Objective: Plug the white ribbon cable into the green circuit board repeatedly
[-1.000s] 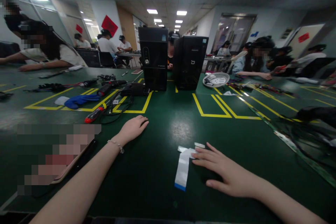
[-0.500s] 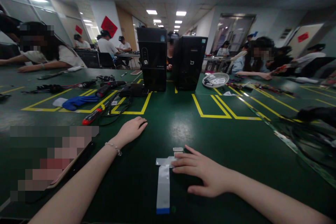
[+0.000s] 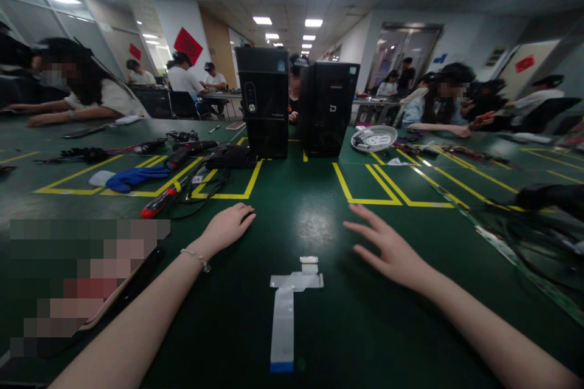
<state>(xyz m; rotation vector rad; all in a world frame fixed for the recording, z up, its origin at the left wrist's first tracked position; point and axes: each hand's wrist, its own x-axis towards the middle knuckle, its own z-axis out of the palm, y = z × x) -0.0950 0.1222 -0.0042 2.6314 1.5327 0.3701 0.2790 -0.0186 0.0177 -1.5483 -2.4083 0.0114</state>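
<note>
A white flat ribbon cable lies on the green table, with a blue-edged lower end, a crosswise strip and a small connector at its top. My right hand is raised beyond it to the right, fingers spread and holding nothing. To the cable's upper left, my left hand rests on the tabletop, loosely bent and apart from the cable, with no object showing in it. A bracelet circles the left wrist.
Two black computer towers stand ahead. At left lie a red-and-black screwdriver, a blue glove, black cables and a blurred phone-like object. A white basket stands right of the towers. Co-workers sit on both sides.
My right hand has lifted off the ribbon cable and moved up and to the right, its fingers spread. The cable and my left hand stay where they were.
</note>
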